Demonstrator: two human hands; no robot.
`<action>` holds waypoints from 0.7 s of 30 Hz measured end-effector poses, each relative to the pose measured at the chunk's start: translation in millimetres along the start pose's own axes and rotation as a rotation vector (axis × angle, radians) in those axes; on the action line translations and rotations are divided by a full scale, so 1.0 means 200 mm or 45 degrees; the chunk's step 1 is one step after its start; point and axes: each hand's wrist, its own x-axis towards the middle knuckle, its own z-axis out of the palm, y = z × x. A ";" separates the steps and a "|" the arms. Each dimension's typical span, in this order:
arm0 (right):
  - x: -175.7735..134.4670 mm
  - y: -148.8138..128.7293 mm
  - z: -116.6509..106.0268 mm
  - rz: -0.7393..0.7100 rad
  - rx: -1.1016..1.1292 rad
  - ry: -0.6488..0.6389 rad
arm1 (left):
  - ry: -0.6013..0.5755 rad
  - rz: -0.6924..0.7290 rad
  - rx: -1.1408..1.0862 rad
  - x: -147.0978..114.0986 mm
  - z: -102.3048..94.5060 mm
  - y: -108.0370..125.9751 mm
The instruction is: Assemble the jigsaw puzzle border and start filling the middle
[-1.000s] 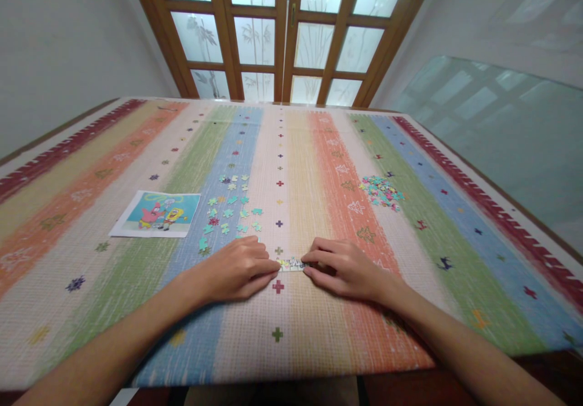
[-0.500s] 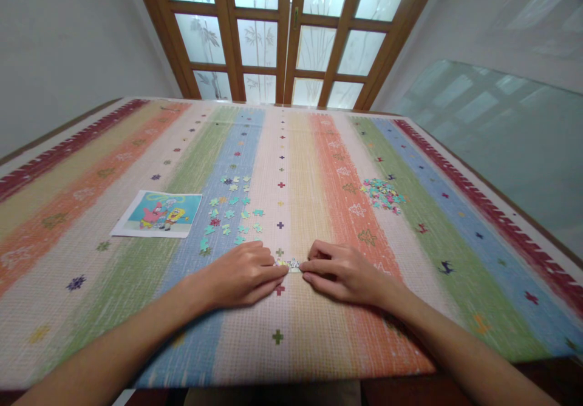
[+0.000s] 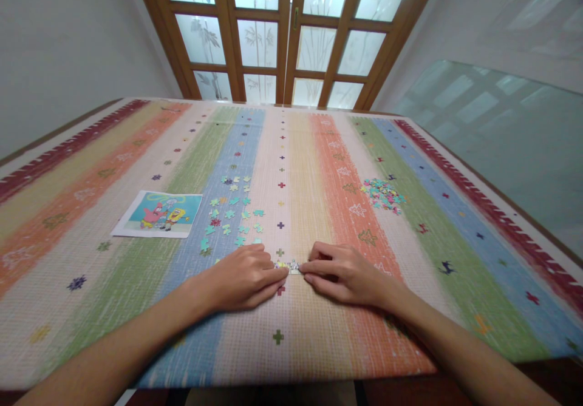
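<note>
Near the front middle of the table, a short strip of jigsaw puzzle pieces (image 3: 294, 267) lies flat on the cloth, partly covered by my fingers. My left hand (image 3: 248, 277) rests at its left end, fingers closed together and fingertips on the pieces. From the other side, my right hand (image 3: 344, 272) pinches the right end between thumb and forefinger. Beyond my left hand, several loose turquoise puzzle pieces (image 3: 234, 201) lie spread out singly. A heap of mixed-colour puzzle pieces (image 3: 384, 195) sits farther off to the right.
A printed cartoon picture (image 3: 164, 213) on white paper lies at the left. Under everything is a striped tablecloth (image 3: 305, 175) with printed crosses and trees. Wooden doors with frosted panes (image 3: 259, 42) stand behind the table, and a glass panel (image 3: 501, 133) leans at the right.
Both hands stay almost in place over the strip, with only tiny shifts of the fingers. The loose pieces, heap and picture have not moved.
</note>
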 end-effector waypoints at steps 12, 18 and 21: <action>0.01 0.00 -0.01 0.124 0.034 -0.026 | 0.011 0.004 0.012 0.00 0.00 0.01; 0.01 0.01 -0.01 0.116 0.016 -0.035 | 0.036 -0.003 0.055 0.02 0.01 0.03; 0.01 0.01 -0.01 0.128 0.018 -0.033 | 0.038 -0.008 0.094 0.03 0.02 0.04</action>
